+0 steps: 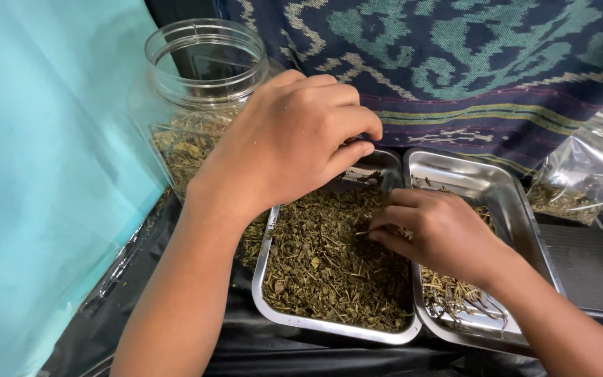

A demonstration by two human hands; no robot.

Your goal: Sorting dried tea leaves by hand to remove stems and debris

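At the far left hangs a pale turquoise sheet (43,174), and just beside it stands a clear plastic jar (200,77), lid off, partly filled with dried green herb. In front of the jar the left hand (291,136) hovers over the far end of the left steel tray (329,328), its fingers curled in with thumb and fingertips pinched together; whether anything is caught between them cannot be told. That tray is filled with dried, chopped leaves and stems (329,262) and sits on black plastic sheeting (246,349) covering the counter. The right hand (441,234) rests low across the seam between the two trays, fingers loosely bent, its fingertips (382,227) touching the herb and nipping a thin stem. The right steel tray (483,181), touching the first, holds pale twiggy stems (455,293). Further right lie a dark ribbed flat slab (587,269) and a clear plastic bag (581,174) with some herb in it, against a patterned woven cloth (455,63).
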